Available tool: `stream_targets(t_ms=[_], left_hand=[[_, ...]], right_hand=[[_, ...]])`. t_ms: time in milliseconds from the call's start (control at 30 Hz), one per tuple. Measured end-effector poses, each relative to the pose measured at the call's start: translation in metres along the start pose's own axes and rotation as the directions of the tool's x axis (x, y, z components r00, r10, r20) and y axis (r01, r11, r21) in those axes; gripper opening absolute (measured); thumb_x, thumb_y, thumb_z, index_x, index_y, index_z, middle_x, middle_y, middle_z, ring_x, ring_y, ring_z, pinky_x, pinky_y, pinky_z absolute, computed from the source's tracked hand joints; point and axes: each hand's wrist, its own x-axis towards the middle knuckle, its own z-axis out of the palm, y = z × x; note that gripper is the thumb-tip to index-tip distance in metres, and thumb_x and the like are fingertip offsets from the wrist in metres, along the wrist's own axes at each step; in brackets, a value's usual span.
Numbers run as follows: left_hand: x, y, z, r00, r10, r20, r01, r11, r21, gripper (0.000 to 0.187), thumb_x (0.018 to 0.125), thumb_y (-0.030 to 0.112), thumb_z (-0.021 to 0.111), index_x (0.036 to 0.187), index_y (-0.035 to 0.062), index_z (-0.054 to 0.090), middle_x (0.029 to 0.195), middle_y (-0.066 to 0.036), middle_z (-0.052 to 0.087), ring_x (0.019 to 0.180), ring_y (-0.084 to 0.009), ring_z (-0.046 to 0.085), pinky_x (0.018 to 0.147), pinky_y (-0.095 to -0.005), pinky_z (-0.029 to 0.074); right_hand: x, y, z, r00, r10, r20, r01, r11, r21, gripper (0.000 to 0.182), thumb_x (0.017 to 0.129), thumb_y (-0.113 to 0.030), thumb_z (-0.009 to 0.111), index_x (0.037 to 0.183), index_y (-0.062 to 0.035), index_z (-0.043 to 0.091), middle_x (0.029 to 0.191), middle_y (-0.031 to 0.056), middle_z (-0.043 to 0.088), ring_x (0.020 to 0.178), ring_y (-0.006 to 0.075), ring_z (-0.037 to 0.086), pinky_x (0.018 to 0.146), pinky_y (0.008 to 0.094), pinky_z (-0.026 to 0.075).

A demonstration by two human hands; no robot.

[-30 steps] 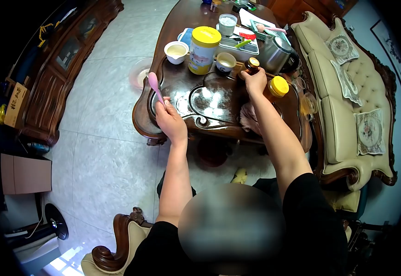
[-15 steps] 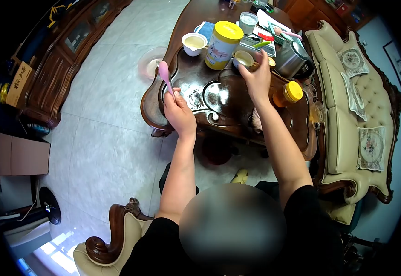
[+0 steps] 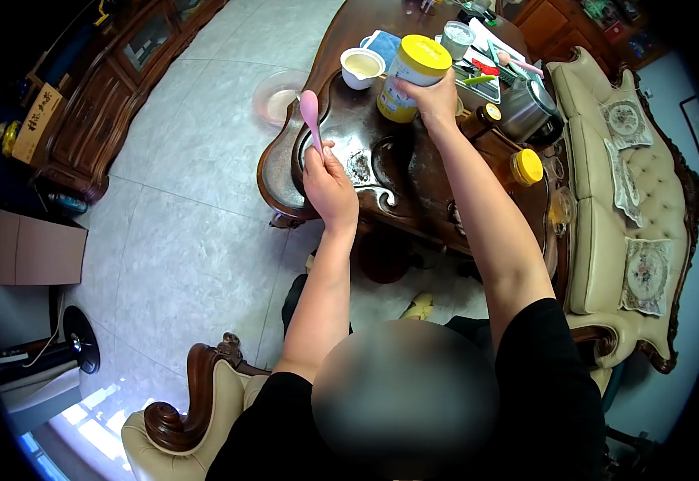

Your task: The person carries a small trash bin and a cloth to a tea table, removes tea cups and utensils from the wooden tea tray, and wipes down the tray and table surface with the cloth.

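A pink spoon stands upright in my left hand, its fingers wrapped round the handle and its bowl pointing up. My right hand is closed round the side of a tall can with a yellow lid and a white and yellow label, at the far side of the dark wooden table. Just left of the can sits a small white cup with pale contents. A second light cup is mostly hidden behind my right hand.
Right of my right hand are a dark jar, a steel kettle and a yellow-lidded jar. Behind the can are a blue cloth and a clear tub. A clear basin lies left; a sofa runs along the right.
My right hand has moved from beside the second cup to the can and closed round it. My left hand still holds the pink spoon. The view has shifted slightly.
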Motion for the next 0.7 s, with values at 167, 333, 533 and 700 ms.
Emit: stream_targets(t_ms=[167, 333, 533, 700], left_hand=[[0.001, -0.007, 0.005, 0.990, 0.108, -0.091, -0.105, 0.994, 0.041, 0.020, 0.105, 0.015, 0.048, 0.099, 0.0008, 0.060, 0.069, -0.008, 0.054, 0.061, -0.0200, 0.054, 0.060, -0.0365, 0.044], [0.001, -0.005, 0.006, 0.990, 0.121, -0.066, -0.119, 0.992, 0.040, 0.019, 0.104, 0.013, 0.048, 0.096, 0.0000, 0.059, 0.065, -0.006, 0.050, 0.058, -0.0184, 0.051, 0.057, -0.0355, 0.042], [0.000, -0.013, 0.007, 0.975, 0.207, -0.081, -0.200, 0.976, 0.089, 0.019, 0.105, 0.014, 0.048, 0.098, 0.0010, 0.060, 0.067, -0.005, 0.051, 0.058, -0.0164, 0.050, 0.057, -0.0334, 0.041], [0.000, -0.011, 0.007, 0.981, 0.179, -0.069, -0.173, 0.980, 0.094, 0.020, 0.106, 0.015, 0.047, 0.099, 0.0010, 0.061, 0.067, -0.005, 0.051, 0.060, -0.0175, 0.051, 0.057, -0.0346, 0.041]], right_hand=[[-0.053, -0.025, -0.040, 0.997, -0.065, 0.043, 0.060, 0.994, 0.096, 0.087, 0.058, -0.027, 0.096, 0.125, 0.0003, 0.049, 0.121, 0.0192, 0.065, 0.112, 0.0296, 0.065, 0.096, 0.0423, 0.053], [-0.127, -0.038, -0.146, 0.969, 0.011, 0.247, -0.085, 0.953, 0.291, 0.075, 0.064, -0.014, 0.093, 0.127, 0.0026, 0.056, 0.120, 0.0132, 0.067, 0.111, 0.0232, 0.065, 0.100, 0.0391, 0.051], [-0.161, 0.016, -0.272, 0.984, 0.166, 0.059, -0.168, 0.985, 0.033, 0.076, 0.067, -0.014, 0.092, 0.131, 0.0021, 0.055, 0.120, 0.0130, 0.068, 0.109, 0.0231, 0.066, 0.098, 0.0366, 0.051], [-0.133, 0.096, -0.331, 0.943, 0.254, -0.217, -0.236, 0.966, 0.107, 0.079, 0.067, -0.018, 0.094, 0.131, 0.0001, 0.052, 0.122, 0.0127, 0.065, 0.111, 0.0239, 0.064, 0.099, 0.0380, 0.050]])
